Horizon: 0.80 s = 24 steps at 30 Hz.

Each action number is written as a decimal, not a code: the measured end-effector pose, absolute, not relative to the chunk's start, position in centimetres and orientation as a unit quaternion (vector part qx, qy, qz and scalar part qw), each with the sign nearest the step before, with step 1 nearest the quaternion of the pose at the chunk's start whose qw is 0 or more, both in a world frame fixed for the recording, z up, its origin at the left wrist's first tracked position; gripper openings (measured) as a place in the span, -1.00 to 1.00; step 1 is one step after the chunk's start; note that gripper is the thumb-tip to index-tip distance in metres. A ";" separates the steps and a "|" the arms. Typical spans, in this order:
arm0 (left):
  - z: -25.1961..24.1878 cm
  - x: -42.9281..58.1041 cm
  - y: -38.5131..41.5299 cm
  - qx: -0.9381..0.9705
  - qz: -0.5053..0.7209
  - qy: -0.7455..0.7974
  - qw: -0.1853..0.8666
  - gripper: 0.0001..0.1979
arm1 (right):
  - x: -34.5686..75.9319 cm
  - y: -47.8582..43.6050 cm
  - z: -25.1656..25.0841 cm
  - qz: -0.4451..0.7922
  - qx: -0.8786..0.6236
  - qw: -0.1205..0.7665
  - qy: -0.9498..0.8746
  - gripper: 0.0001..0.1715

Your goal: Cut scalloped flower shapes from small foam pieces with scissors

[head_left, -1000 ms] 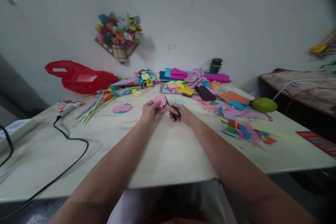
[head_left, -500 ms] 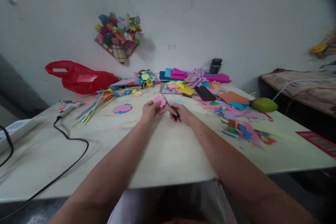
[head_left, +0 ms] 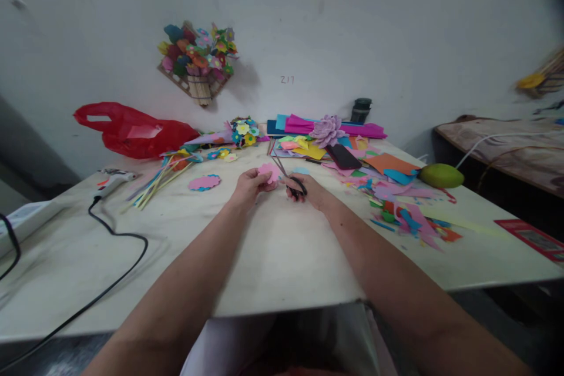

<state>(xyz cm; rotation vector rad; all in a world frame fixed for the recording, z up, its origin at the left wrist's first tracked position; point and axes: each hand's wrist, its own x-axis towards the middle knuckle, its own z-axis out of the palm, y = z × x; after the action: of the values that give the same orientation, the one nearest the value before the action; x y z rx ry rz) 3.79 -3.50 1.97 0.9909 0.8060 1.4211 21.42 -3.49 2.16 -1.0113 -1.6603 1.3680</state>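
My left hand (head_left: 249, 186) pinches a pink scalloped paper flower (head_left: 268, 173) between thumb and fingers, above the middle of the table. Part of the flower is covered by the thumb. In my right hand (head_left: 306, 189) is a pair of scissors (head_left: 298, 186) with black handles; its blades point up and left, beside the flower's right edge. Whether the blades touch the flower is too small to tell. Left of my hands lies a pink scalloped piece (head_left: 204, 183) on top of a blue one. A light blue round piece (head_left: 301, 170) lies just behind my right hand.
On the left are a glue gun (head_left: 113, 181) with a black cord, coloured strips (head_left: 152, 183) and a red plastic bag (head_left: 136, 132). Toward the right lie a dark phone (head_left: 342, 157), a purple flower (head_left: 328, 130), coloured scraps (head_left: 414, 220) and a green fruit (head_left: 441, 175).
My right hand and the scissors have shifted slightly right, away from the flower, and the blades look more spread. My left hand still holds the flower, almost in the same place.
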 end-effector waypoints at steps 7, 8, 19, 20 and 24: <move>1.4 4.0 -3.0 0.401 0.618 0.343 0.583 -0.73 | 21.2 -3.5 2.0 0.516 -0.406 0.374 -0.655 -0.71; 1.4 4.0 -3.0 0.397 0.621 0.343 0.582 -0.74 | 21.2 -3.4 1.9 0.515 -0.407 0.374 -0.655 -0.70; 1.8 4.6 -3.2 0.353 0.637 0.351 0.588 -0.79 | 21.0 -3.2 1.5 0.502 -0.398 0.381 -0.666 -0.66; 1.9 4.7 -3.3 0.351 0.637 0.352 0.589 -0.79 | 21.0 -3.1 1.5 0.502 -0.397 0.382 -0.667 -0.65; 2.0 4.8 -3.4 0.346 0.641 0.355 0.586 -0.80 | 21.0 -3.0 1.3 0.502 -0.397 0.380 -0.668 -0.65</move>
<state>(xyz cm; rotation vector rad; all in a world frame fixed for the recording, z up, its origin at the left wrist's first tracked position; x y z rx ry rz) 4.83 -3.41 2.02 0.8056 0.8267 1.4953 20.96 -3.05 1.33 -1.0127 -1.7057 1.2832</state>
